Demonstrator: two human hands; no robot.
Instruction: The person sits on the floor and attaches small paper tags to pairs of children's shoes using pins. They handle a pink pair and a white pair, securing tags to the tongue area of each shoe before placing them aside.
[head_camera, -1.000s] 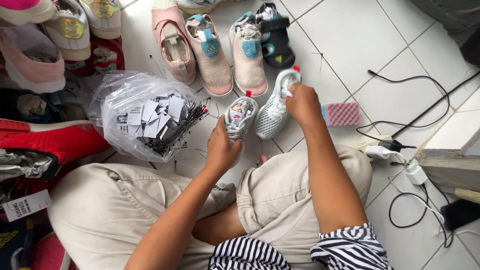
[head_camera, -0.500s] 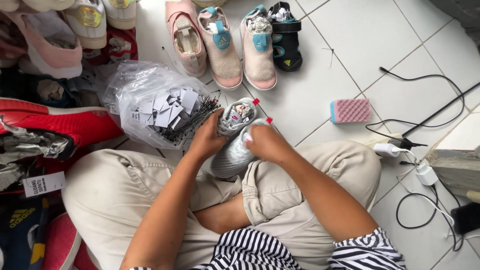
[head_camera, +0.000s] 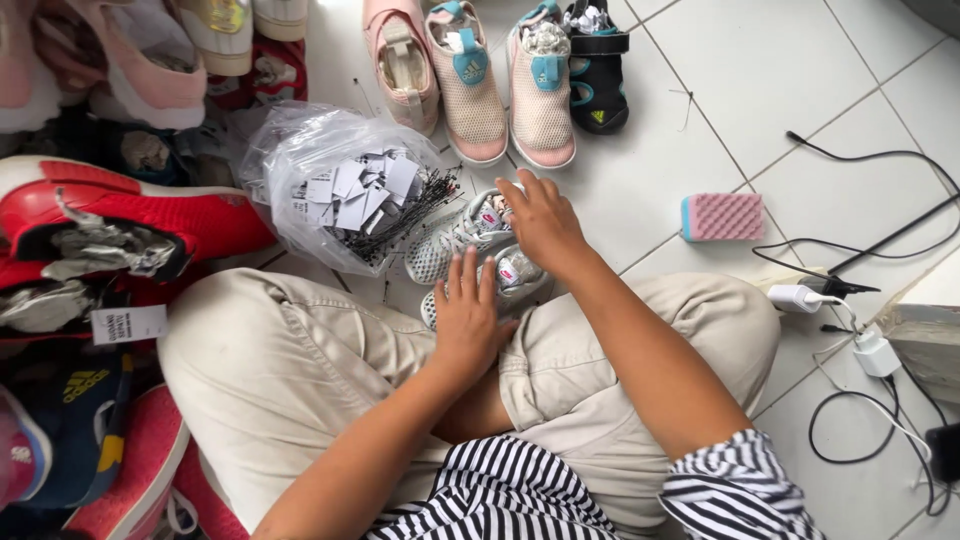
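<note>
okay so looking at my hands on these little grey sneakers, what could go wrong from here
1. The open plastic bag of paper tags and thin black fasteners lies right beside the grey sneakers; a nudge from the left hand might spill them over the tiles.
2. Both hands, the right hand included, work close to those thin fasteners, so a prick seems possible.
3. The charger cables trail near the right knee and could snag.

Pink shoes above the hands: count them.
3, side by side on the tile: one plain pink, two mesh with blue tabs. More pink shoes lie top left, cropped.
</note>
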